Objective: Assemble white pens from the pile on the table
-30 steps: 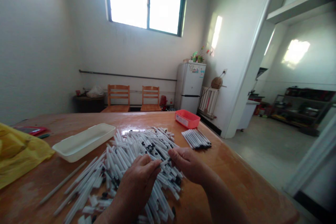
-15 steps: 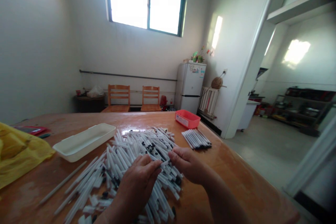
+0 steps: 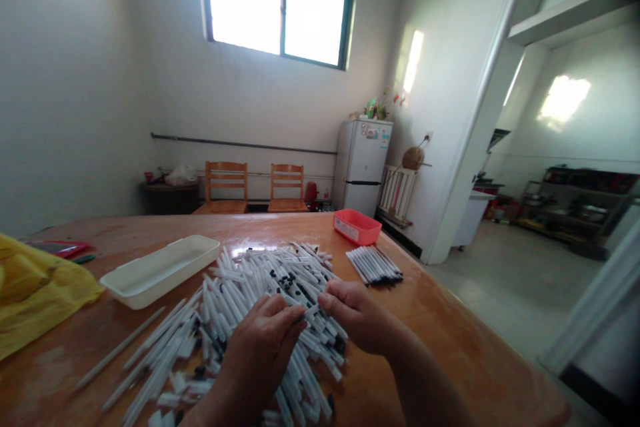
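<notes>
A wide heap of whitish pen barrels (image 3: 235,287), mixed with small black pieces and clear caps, covers the middle of the wooden table. Over it my left hand (image 3: 265,347) is closed, thumb and fingers pinching a small whitish piece that shows at the fingertips. Close to its right, my right hand (image 3: 353,313) is also closed, its fingertips at the other end of that small piece. Most of what lies between the fingers is hidden. A neat row of white pens with black ends (image 3: 373,265) lies beyond my right hand.
Behind the row stands a red plastic basket (image 3: 357,227). A long cream tray (image 3: 160,270) lies left of the heap, with a yellow bag (image 3: 45,293) at the far left. Two wooden chairs (image 3: 227,183) and a fridge (image 3: 363,167) are beyond the table (image 3: 430,320).
Both hands keep nearly the same place and grip. My right hand has shifted very slightly to the left, towards my left hand.
</notes>
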The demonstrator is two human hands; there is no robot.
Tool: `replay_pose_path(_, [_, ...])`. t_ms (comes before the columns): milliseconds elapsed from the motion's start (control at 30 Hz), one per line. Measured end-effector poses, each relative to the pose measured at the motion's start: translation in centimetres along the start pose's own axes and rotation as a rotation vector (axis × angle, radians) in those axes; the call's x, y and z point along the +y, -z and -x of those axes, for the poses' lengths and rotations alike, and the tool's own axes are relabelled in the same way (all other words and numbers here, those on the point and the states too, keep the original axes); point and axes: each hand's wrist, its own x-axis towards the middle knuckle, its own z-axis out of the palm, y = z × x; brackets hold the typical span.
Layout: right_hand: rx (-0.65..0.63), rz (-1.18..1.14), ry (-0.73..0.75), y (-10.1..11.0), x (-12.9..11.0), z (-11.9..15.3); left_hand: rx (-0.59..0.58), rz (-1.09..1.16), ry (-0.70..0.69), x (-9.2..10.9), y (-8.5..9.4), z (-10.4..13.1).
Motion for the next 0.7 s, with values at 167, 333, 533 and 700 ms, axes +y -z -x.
replay_pose_path(167, [0.012, -0.067, -0.025, -0.2, -0.2, -0.1, 0.041, -0.006, -0.024, -0.1, 0.0, 0.0])
replay_pose_path(333, [-0.009, -0.206, -0.071, -0.1, 0.1, -0.1, 0.050, 0.044, 0.009, 0.0, 0.0, -0.1])
replay_pose_path(533, [0.106, -0.186, -0.152, 1.4, 2.2, 0.0, 0.156, 0.188, 0.134, -0.6, 0.1, -0.1])
replay_pose_path(700, [0.156, 0.058, -0.201, 2.3, 4.0, 0.2, 0.265, 0.370, 0.295, -1.4, 0.3, -0.2])
